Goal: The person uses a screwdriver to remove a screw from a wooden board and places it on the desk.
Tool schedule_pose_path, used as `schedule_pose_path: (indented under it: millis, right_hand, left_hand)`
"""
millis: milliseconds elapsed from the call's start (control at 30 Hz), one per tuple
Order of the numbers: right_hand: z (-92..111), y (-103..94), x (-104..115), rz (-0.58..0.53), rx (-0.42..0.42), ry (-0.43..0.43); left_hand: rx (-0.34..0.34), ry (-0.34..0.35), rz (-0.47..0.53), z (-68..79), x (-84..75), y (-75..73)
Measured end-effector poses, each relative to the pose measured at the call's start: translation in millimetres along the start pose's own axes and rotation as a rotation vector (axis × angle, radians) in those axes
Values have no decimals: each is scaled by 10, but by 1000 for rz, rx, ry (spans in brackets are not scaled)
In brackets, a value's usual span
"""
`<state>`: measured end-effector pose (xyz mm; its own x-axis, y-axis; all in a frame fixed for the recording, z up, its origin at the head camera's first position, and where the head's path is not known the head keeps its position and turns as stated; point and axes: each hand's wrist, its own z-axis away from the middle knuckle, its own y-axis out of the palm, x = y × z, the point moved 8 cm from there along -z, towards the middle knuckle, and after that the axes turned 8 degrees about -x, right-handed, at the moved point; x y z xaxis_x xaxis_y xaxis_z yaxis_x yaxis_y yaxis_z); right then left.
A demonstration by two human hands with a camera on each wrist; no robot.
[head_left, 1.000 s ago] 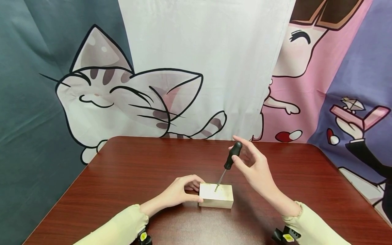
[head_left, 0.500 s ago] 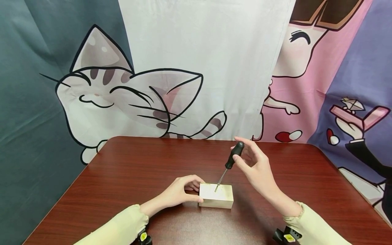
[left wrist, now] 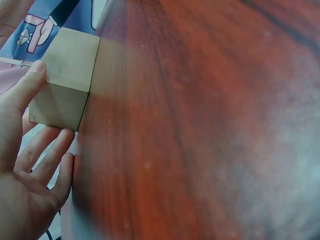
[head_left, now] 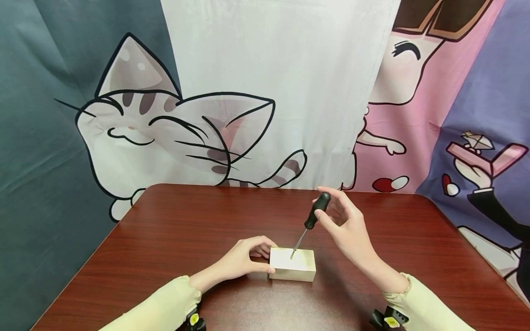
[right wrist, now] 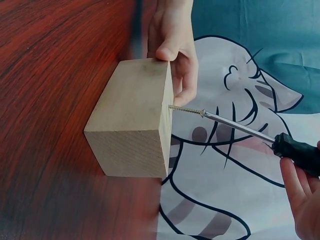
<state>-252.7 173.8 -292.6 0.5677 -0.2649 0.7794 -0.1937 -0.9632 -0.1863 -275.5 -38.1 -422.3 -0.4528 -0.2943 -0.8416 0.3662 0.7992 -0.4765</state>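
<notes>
On the table lies a pale wooden block (head_left: 292,266). My left hand (head_left: 244,259) grips its left end, thumb on the near side and fingers behind, as the left wrist view also shows on the block (left wrist: 70,60). A screw (right wrist: 186,109) stands in the block's top face, much of its thread exposed. At its head sits the tip of a screwdriver (right wrist: 240,127) with a steel shaft and black handle (head_left: 317,210). My right hand (head_left: 343,225) holds that handle between thumb and fingers, with the screwdriver leaning toward the right.
The reddish-brown wooden table (head_left: 186,220) spreads around the block. Behind it hangs a printed cloth (head_left: 256,69) with a cartoon cat and figures. Dark wrist cameras (head_left: 389,317) sit at both sleeves.
The screwdriver handle and my right hand have shifted slightly to the right over the last second. My left hand and the block stay where they were.
</notes>
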Motion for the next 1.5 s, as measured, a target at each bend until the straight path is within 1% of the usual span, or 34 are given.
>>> schedule_pose_path:
  millis: [367,733,833,1000,1233,1367,1500]
  right_hand:
    - [5,12,-14,-15,12,16]
    - [6,-23,9,28,-23,-1]
    - [8,-34,8,49,-22,-5]
    - [9,-37,33,49,-21,3]
    - [15,-22,0,33,-21,7]
    - [16,0,-8,21,-22,4]
    - [14,20,-1,28,-25,4]
  left_hand:
    - [0,6,4,-2,-12,-3]
    - [1,-2,-7,-1,-1,-3]
    - [0,10,-7,1,-10,-3]
    - [-4,27,0,7,-19,-1]
    - [4,7,-7,0,1,5]
    - [5,10,-4,-1,4,6]
    - [4,-2,2,-2,9,0]
